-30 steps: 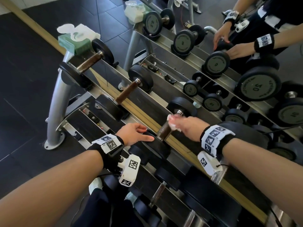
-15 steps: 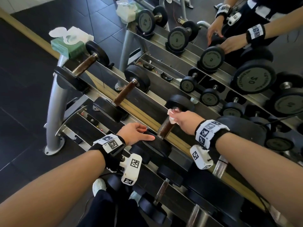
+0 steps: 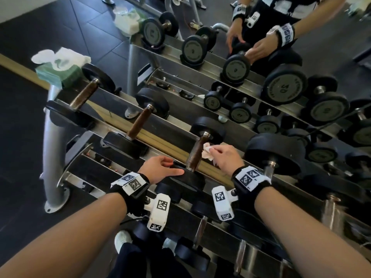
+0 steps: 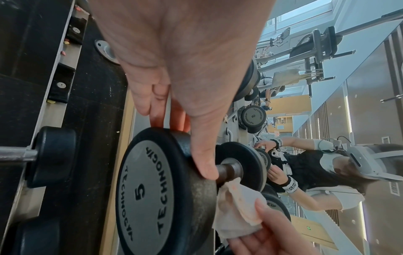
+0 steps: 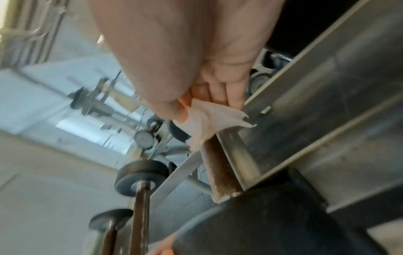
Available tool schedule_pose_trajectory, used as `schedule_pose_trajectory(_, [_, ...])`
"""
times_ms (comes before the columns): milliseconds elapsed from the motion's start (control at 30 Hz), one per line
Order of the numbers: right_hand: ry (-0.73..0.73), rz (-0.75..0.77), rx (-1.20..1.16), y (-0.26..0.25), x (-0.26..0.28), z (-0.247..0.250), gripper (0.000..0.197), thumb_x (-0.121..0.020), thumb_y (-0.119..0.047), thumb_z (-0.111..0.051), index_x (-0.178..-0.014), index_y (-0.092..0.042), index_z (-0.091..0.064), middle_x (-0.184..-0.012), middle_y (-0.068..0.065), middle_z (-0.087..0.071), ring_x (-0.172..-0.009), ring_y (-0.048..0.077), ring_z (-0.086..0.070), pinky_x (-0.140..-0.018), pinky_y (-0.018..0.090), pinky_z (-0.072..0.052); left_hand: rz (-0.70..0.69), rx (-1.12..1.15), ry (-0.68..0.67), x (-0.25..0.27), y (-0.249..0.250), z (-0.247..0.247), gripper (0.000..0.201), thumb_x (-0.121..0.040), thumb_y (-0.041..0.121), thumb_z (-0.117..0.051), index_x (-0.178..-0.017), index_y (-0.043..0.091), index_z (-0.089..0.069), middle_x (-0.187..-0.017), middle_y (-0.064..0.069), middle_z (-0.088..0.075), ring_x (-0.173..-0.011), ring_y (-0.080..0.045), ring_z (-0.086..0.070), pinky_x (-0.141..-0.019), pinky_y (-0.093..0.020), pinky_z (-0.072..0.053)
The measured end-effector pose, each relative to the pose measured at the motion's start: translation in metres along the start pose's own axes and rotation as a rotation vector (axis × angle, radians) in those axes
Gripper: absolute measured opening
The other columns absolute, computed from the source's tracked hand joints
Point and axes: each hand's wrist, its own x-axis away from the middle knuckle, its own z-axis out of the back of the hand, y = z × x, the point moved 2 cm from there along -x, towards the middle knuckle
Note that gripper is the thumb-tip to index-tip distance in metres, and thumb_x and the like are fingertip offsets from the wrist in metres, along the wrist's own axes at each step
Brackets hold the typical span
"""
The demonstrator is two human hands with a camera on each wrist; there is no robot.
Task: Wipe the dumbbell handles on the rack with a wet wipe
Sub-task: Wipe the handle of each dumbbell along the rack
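While your right hand [image 3: 226, 157] pinches the wet wipe [image 3: 206, 153] against the far end of the 5 dumbbell's handle [image 3: 195, 152], that handle runs lengthwise back toward you, where your left hand [image 3: 160, 169], fingers relaxed, steadies the near head [image 4: 157, 186].

Beside the brown handle [image 3: 195, 153], open room lies leftward toward the next dumbbell [image 3: 138, 125]; rightward, a big weight [image 3: 275, 155] crowds close.
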Motion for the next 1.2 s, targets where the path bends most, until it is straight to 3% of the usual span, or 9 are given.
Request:
schedule_pose_trajectory(100, [0.088,-0.099,-0.175,0.007,-0.004,-0.019,0.031,-0.102,-0.031,-0.05,-0.113,-0.014,-0.074,-0.072,-0.009,-0.063,-0.075,0.013,-0.058,-0.077,0.024,-0.038,-0.001,0.004,-0.005,-0.001,0.001,0.001,0.071,-0.056,0.063,-0.083,-0.118,0.037,-0.06,-0.11,0.019,-0.063,-0.095,0.006,-0.057,-0.069,-0.011,-0.037])
schedule_pose_trajectory(200, [0.206,-0.179,-0.335,0.003,-0.008,-0.042,0.03,-0.103,-0.026,-0.051,-0.116,-0.009,-0.072,-0.102,0.004,-0.071,-0.1,0.021,-0.064,-0.091,0.029,-0.046,-0.002,-0.003,-0.006,-0.002,0.002,0.002,0.068,-0.057,0.061,-0.084,-0.117,0.037,-0.061,-0.106,0.021,-0.062,-0.093,0.007,-0.057,-0.068,-0.011,-0.037])
schedule_pose_trajectory(300, [0.237,-0.224,-0.407,0.006,0.0,-0.057,0.031,-0.102,-0.023,-0.051,-0.127,-0.014,-0.066,-0.115,0.002,-0.069,-0.108,0.02,-0.063,-0.102,0.037,-0.048,-0.011,-0.025,-0.014,-0.002,0.003,0.003,0.067,-0.06,0.059,-0.083,-0.118,0.036,-0.061,-0.108,0.02,-0.062,-0.094,0.006,-0.058,-0.069,-0.012,-0.038])
schedule_pose_trajectory(567, [-0.028,-0.178,-0.288,0.0,0.022,-0.031,0.022,-0.094,-0.029,-0.06,-0.107,-0.025,-0.077,-0.1,-0.005,-0.073,-0.095,0.013,-0.063,-0.079,0.024,-0.045,-0.044,-0.112,-0.076,0.002,0.015,0.009,0.066,-0.067,0.051,-0.084,-0.124,0.028,-0.06,-0.12,0.01,-0.065,-0.106,-0.004,-0.06,-0.087,-0.02,-0.046])
schedule_pose_trajectory(733, [0.07,-0.048,-0.351,-0.023,0.023,-0.01,0.025,-0.097,-0.017,-0.056,-0.104,-0.032,-0.074,-0.11,-0.003,-0.062,-0.105,0.011,-0.055,-0.094,0.024,-0.038,-0.133,-0.037,-0.117,0.001,0.039,0.021,0.067,-0.076,0.051,-0.077,-0.134,0.027,-0.054,-0.126,0.009,-0.061,-0.117,-0.008,-0.057,-0.099,-0.025,-0.044])
schedule_pose_trajectory(867, [0.078,-0.042,-0.559,-0.038,0.028,-0.015,0.024,-0.101,-0.01,-0.05,-0.108,-0.018,-0.072,-0.095,0.003,-0.07,-0.082,0.01,-0.063,-0.074,0.021,-0.049,-0.221,0.167,-0.137,0.004,0.06,0.031,0.057,-0.087,0.037,-0.071,-0.139,0.028,-0.05,-0.137,0.008,-0.055,-0.122,-0.006,-0.053,-0.104,-0.028,-0.042])
schedule_pose_trajectory(967, [0.132,-0.001,-0.505,-0.046,0.031,-0.025,0.016,-0.1,-0.009,-0.053,-0.107,-0.01,-0.068,-0.095,0.003,-0.069,-0.083,0.009,-0.063,-0.074,0.02,-0.05,-0.188,0.338,-0.23,0.003,0.068,0.034,0.051,-0.092,0.024,-0.066,-0.14,0.021,-0.049,-0.132,0.003,-0.06,-0.114,-0.008,-0.06,-0.087,-0.024,-0.05])
schedule_pose_trajectory(1100, [0.233,-0.087,-0.534,-0.049,0.034,-0.041,0.007,-0.098,-0.011,-0.058,-0.102,-0.015,-0.055,-0.1,0.01,-0.066,-0.092,0.021,-0.062,-0.084,0.039,-0.052,-0.111,0.443,-0.367,0.001,0.073,0.036,0.032,-0.095,0.013,-0.06,-0.127,0.013,-0.058,-0.111,-0.007,-0.07,-0.093,-0.013,-0.07,-0.071,-0.022,-0.057])
schedule_pose_trajectory(1200, [0.304,-0.128,-0.553,-0.047,0.034,-0.051,0.007,-0.097,-0.014,-0.06,-0.099,-0.015,-0.053,-0.098,0.007,-0.065,-0.089,0.021,-0.062,-0.073,0.029,-0.052,-0.055,0.487,-0.393,-0.005,0.072,0.034,0.026,-0.093,0.007,-0.062,-0.119,0.007,-0.06,-0.1,-0.009,-0.07,-0.083,-0.015,-0.07,-0.068,-0.023,-0.058])
